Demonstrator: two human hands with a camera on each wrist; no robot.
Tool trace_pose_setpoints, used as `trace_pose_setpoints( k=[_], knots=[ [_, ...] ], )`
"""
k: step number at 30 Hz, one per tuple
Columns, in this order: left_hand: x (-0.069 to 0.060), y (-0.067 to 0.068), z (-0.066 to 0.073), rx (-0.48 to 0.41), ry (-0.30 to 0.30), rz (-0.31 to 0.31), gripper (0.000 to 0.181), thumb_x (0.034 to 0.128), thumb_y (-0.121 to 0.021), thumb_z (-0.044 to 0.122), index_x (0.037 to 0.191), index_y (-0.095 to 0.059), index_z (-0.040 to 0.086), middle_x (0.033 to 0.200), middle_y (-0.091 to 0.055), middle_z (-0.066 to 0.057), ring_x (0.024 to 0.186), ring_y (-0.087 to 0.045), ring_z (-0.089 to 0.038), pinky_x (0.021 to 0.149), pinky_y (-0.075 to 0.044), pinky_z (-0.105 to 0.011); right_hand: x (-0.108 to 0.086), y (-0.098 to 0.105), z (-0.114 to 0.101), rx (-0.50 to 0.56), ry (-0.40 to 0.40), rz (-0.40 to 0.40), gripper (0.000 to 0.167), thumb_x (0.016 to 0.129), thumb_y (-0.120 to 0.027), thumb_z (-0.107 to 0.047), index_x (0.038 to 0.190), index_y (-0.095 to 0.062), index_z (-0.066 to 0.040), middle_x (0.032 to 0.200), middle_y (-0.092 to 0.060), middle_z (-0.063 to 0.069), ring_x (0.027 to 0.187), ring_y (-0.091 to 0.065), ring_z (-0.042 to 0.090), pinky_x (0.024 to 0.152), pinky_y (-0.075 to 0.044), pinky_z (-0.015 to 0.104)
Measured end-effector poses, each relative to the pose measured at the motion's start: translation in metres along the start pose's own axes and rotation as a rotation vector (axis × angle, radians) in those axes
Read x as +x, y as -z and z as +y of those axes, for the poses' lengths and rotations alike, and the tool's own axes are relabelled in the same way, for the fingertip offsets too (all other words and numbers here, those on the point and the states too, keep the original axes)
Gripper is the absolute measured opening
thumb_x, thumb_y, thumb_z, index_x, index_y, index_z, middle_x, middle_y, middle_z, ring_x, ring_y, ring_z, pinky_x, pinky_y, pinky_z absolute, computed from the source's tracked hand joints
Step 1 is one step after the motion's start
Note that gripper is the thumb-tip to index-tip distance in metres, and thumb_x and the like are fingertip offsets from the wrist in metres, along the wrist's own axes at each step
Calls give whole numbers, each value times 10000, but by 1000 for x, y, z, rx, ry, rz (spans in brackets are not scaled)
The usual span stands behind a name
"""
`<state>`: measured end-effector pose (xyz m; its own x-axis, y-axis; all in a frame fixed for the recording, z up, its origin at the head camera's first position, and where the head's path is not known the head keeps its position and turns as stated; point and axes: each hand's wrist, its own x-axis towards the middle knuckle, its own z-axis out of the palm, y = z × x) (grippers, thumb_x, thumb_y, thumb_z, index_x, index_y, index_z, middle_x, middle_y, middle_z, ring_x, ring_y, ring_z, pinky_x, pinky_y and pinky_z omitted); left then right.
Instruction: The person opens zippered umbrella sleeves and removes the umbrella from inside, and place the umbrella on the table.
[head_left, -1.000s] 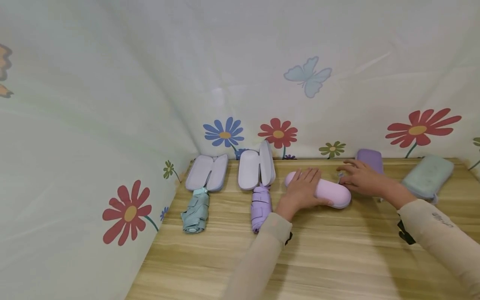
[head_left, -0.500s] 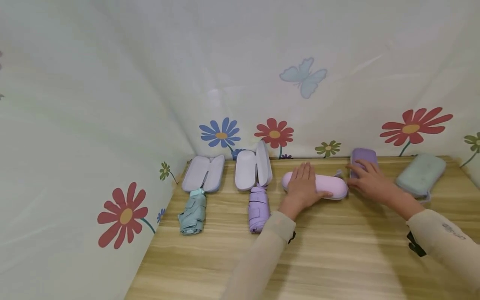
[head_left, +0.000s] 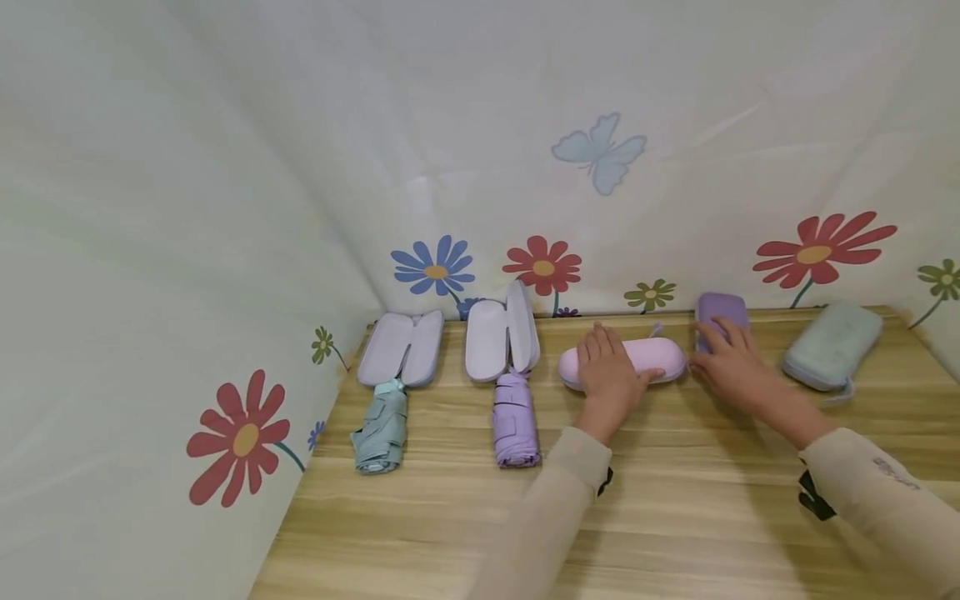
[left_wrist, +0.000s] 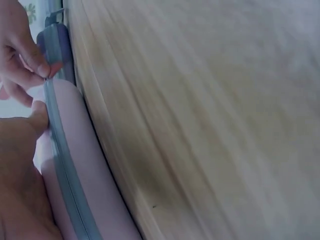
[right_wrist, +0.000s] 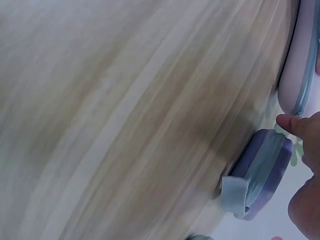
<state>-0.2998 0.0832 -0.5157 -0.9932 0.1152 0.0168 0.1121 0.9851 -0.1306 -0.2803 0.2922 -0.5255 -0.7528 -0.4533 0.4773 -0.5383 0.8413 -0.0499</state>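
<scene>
A closed pink capsule-shaped zip case [head_left: 660,354] with a grey-blue zip band [left_wrist: 70,185] lies on the table. My left hand [head_left: 609,377] rests across its top with straight fingers; the thumb lies along its near side. At the case's right end, my right hand [head_left: 731,367] pinches the zipper pull with thumb and index finger; the pull itself is mostly hidden. The right thumb [right_wrist: 290,122] touches the case's tip in the right wrist view. Just behind that hand sits a purple zip case [head_left: 720,310], partly covered by its fingers.
On the left lie two open cases, one [head_left: 386,348] behind a folded teal umbrella [head_left: 381,429], the other [head_left: 487,342] behind a folded purple umbrella [head_left: 515,421]. A green zip case [head_left: 832,346] is at the right. A flower-printed curtain [head_left: 480,167] borders the table [head_left: 450,533].
The pink case has swung from slanted to nearly level, its right end moving back. My right hand has stayed at that end, and my left hand has remained on top.
</scene>
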Motion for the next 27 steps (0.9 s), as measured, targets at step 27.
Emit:
trace_pose_setpoints(
  k=[27],
  knots=[
    [-7, 5, -23, -40, -453, -39, 649, 1110, -180, 443, 1644, -61, 93, 1711, -86, -56, 1563, -125, -234, 1227, -211, -317, 43, -7, 4, -28, -149, -113, 113, 933, -712, -119, 1012, -782, -82, 1409, -450, 310, 1357, -270, 573, 1013, -232, 721]
  ],
)
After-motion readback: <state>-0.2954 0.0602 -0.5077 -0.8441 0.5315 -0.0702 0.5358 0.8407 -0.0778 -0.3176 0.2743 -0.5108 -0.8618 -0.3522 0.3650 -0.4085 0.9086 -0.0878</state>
